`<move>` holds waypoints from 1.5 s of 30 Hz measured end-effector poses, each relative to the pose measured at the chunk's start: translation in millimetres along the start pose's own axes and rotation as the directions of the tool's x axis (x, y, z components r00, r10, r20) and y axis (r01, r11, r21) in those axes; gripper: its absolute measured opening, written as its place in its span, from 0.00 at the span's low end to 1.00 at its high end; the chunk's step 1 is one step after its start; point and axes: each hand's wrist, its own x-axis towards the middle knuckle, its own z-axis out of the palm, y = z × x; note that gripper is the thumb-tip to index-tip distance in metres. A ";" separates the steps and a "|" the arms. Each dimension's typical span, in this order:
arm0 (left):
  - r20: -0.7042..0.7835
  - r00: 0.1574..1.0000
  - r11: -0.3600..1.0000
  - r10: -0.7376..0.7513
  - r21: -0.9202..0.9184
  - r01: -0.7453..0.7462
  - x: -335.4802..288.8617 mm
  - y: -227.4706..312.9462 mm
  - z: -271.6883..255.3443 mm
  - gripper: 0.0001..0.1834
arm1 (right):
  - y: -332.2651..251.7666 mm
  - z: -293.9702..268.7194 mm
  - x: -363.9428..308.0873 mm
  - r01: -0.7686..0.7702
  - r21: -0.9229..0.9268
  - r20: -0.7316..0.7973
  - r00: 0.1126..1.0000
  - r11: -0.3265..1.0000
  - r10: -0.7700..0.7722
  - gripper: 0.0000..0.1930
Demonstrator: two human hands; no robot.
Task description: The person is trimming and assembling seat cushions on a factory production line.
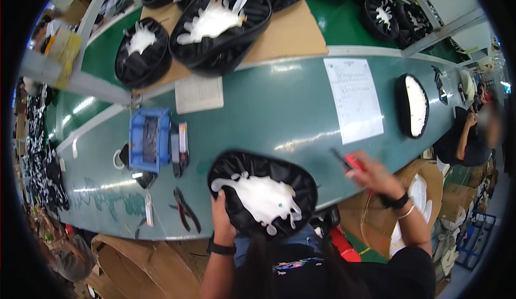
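My left hand (221, 213) grips the near left edge of a black oval shell (236, 164), covered in gathered fabric, at the table's front edge. A white sheet-like piece (263, 194) with finger-like tabs lies in the middle of it. Right of the shell, my right hand (376, 175) is closed around a red-handled tool (352, 162) and raised. Its dark narrow tip points to the upper left. Motion blurs the tool, so its exact kind is unclear. Pliers (186, 212) with dark and red handles lie on the table left of my left hand.
A blue bin (145, 162) and a box cutter (183, 143) sit at the left. A printed sheet (355, 100) lies farther back, with another black oval shell (402, 105) to its right. More shells are stacked on cardboard (295, 35). Another person (462, 132) sits at the right.
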 end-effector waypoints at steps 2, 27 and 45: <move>-0.012 0.999 1.000 0.031 -0.001 -0.031 -7.9 4.0 -18.1 0.24 | -3.9 -28.4 -20.3 0.269 -0.417 -0.080 0.941 0.868 -0.330 0.19; 0.430 0.650 0.065 0.627 0.802 -0.594 -9.8 -42.7 13.6 0.09 | -9.3 161.9 3.6 0.482 -0.777 0.195 0.796 0.404 -0.574 0.27; 0.791 0.511 -0.132 0.336 0.577 -0.806 0.2 -3.1 28.4 0.11 | -6.9 132.2 1.5 0.419 -0.815 0.229 0.867 0.401 -0.442 0.27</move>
